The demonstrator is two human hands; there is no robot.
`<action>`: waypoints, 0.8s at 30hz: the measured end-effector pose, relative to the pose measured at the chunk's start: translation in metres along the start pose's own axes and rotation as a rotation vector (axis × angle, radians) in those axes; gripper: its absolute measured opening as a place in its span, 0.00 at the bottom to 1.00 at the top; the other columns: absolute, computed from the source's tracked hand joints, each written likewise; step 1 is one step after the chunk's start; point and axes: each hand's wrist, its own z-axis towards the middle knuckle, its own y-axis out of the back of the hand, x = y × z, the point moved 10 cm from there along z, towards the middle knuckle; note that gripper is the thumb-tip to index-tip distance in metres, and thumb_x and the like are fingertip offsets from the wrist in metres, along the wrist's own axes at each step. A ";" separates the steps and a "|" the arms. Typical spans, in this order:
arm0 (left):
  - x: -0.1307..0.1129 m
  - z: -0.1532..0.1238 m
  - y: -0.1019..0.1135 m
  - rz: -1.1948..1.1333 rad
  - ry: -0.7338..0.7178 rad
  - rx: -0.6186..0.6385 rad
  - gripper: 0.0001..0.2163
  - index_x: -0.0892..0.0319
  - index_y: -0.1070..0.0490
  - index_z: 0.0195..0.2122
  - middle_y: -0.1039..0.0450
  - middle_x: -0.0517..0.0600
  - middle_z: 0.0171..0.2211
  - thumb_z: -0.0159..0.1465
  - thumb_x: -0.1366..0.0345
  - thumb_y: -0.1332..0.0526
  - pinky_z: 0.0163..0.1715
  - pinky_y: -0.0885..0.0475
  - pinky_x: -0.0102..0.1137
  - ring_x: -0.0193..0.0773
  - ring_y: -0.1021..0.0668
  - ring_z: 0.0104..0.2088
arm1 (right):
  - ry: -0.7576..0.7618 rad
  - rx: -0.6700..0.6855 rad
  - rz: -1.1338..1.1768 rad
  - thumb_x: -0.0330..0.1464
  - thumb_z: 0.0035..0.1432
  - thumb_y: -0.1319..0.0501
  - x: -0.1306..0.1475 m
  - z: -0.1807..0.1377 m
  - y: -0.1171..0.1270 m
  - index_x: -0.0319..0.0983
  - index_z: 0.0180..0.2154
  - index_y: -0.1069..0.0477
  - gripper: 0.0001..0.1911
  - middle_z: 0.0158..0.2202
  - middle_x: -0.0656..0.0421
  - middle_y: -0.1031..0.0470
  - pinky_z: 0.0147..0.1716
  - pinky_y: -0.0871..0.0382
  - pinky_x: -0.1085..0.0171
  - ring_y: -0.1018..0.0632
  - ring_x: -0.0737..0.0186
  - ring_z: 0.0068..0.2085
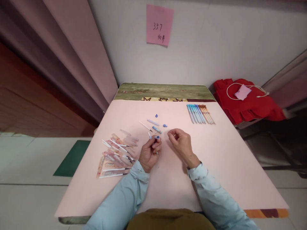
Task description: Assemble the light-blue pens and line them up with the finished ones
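My left hand [150,152] is closed around a blue pen barrel [157,137], its round end turned up towards me. To its right, my right hand [180,141] hovers over the paper with thumb and forefinger pinched; anything between those fingertips is too small to make out. Just beyond the hands lie a blue patterned pen part [156,129], a pale lilac tube [153,122] and a thin white refill [145,126]. Two small dark blue pieces lie near them, one farther back [156,115] and one nearer my right hand [165,125].
Left of my hands is a loose pile of pale pen barrels and white refills [117,153]. Several assembled pens [200,114], blue to brown, stand in a neat row at the back right. Pale paper [227,166] covers the table. Red cloth [249,108] with a white cable lies beyond the right edge.
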 end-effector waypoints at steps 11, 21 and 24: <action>-0.008 0.004 0.001 0.067 -0.095 0.036 0.02 0.65 0.31 0.32 0.34 0.47 0.26 0.62 0.74 0.40 0.13 0.46 0.17 0.20 0.40 0.17 | 0.327 -0.020 0.181 0.28 0.57 0.37 0.093 -0.030 0.047 0.39 0.32 0.26 0.02 0.27 0.61 0.25 0.23 0.34 0.70 0.28 0.71 0.24; -0.012 0.003 -0.002 0.196 -0.167 0.042 0.03 0.64 0.30 0.32 0.33 0.47 0.26 0.60 0.71 0.36 0.14 0.45 0.17 0.21 0.40 0.18 | 0.365 -0.020 -0.028 0.30 0.59 0.38 0.089 -0.028 0.045 0.40 0.34 0.25 0.03 0.28 0.61 0.23 0.26 0.34 0.71 0.26 0.71 0.25; -0.014 0.003 -0.001 0.232 -0.196 0.024 0.05 0.64 0.30 0.32 0.32 0.47 0.26 0.59 0.70 0.35 0.14 0.46 0.17 0.22 0.40 0.18 | 0.390 -0.027 -0.097 0.31 0.61 0.39 0.091 -0.029 0.045 0.39 0.34 0.25 0.04 0.27 0.61 0.23 0.25 0.36 0.71 0.27 0.71 0.25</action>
